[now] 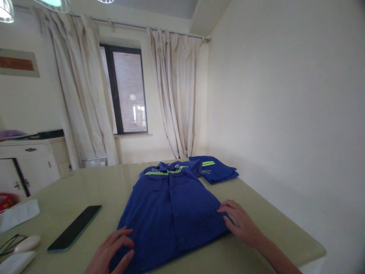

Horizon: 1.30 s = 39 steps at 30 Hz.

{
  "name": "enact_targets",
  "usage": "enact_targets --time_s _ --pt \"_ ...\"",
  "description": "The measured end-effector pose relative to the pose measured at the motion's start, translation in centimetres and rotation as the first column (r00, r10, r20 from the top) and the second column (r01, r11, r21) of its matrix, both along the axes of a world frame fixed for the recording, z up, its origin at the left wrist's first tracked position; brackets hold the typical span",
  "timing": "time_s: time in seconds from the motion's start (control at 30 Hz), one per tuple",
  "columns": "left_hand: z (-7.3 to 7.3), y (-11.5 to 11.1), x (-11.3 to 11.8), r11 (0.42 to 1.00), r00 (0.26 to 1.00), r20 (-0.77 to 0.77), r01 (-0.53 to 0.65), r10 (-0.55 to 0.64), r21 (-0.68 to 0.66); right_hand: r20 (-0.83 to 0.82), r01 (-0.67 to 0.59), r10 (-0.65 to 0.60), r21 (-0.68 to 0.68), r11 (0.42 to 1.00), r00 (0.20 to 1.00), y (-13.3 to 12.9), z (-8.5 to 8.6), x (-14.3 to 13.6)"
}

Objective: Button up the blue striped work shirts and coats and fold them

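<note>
A blue work shirt lies flat, front side up, with its collar at the far end and its hem toward me. Yellow-green reflective stripes cross its chest above two flap pockets. My left hand rests at the shirt's lower left edge, fingers apart. On the opposite side, my right hand touches the lower right edge with its fingers spread. Beyond the shirt's right shoulder sits a folded blue garment with a matching stripe.
The pale green table meets a bare wall on its right. To the left lie a black phone, a white sheet of paper, a white mouse-shaped object and a pair of glasses. A white cabinet stands farther back.
</note>
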<state>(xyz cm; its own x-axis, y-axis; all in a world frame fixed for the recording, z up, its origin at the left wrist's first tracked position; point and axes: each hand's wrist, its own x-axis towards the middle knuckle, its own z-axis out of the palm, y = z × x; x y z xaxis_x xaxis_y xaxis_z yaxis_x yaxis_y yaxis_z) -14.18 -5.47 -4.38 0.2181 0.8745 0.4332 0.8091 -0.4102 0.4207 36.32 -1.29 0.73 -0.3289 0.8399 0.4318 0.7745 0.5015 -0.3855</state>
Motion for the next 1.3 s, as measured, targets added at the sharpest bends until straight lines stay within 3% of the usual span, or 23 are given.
enact_targets --time_s 0.1,0.17,0.23,0.3,0.43,0.53,0.6,0.7,0.8,0.9,1.13,1.3 --pt "2.5 4.0 6.0 0.996 0.996 0.015 0.089 -0.088 -0.018 -0.029 0.016 -0.017 -0.024 1.000 0.999 1.7 1.7 -7.3" --pt "3.2 7.2 9.8 0.989 0.990 -0.004 0.143 -0.144 -0.039 0.003 0.018 -0.018 -0.120 0.993 1.000 3.5 2.0 -12.7" --pt "2.8 10.1 12.4 0.992 0.993 -0.033 0.108 -0.110 -0.058 0.072 0.067 -0.055 -0.176 0.982 0.996 5.3 1.4 -16.7" --pt "1.6 12.0 13.6 0.997 0.997 -0.065 0.040 -0.044 -0.059 0.094 0.102 -0.084 -0.208 0.973 0.992 6.8 0.3 -18.9" --pt "-0.9 13.1 13.3 0.999 0.992 -0.127 -0.026 0.023 -0.022 0.045 0.130 -0.123 -0.225 0.966 0.991 8.3 -2.1 -18.6" --pt "-1.4 12.5 13.1 1.000 0.987 -0.158 -0.030 0.031 0.007 -0.149 0.077 -0.122 -0.279 0.957 0.981 8.9 -2.9 -17.4" --pt "-1.2 12.0 13.4 1.000 0.986 -0.165 0.010 -0.007 0.018 -0.337 0.001 -0.122 -0.338 0.941 0.934 9.3 -3.1 -16.9" --pt "0.0 11.0 14.0 0.985 0.975 -0.144 0.171 -0.170 -0.009 -0.555 -0.128 -0.164 -0.449 0.884 0.815 9.8 -3.3 -16.7" --pt "1.3 10.1 14.8 0.950 0.946 -0.101 0.299 -0.307 -0.087 -0.664 -0.250 -0.260 -0.570 0.783 0.702 9.9 -3.6 -16.5" --pt "2.1 9.5 15.3 0.934 0.939 -0.059 0.328 -0.338 -0.139 -0.710 -0.336 -0.318 -0.616 0.712 0.628 9.5 -3.4 -16.0" --pt "1.4 9.7 15.3 0.958 0.971 0.107 0.231 -0.215 -0.170 -0.777 -0.482 -0.203 -0.548 0.684 0.596 8.2 -1.1 -15.3" --pt "1.1 9.5 15.2 0.966 0.956 0.197 0.240 -0.219 -0.092 -0.732 -0.395 -0.131 -0.498 0.772 0.668 7.9 -1.6 -16.0"
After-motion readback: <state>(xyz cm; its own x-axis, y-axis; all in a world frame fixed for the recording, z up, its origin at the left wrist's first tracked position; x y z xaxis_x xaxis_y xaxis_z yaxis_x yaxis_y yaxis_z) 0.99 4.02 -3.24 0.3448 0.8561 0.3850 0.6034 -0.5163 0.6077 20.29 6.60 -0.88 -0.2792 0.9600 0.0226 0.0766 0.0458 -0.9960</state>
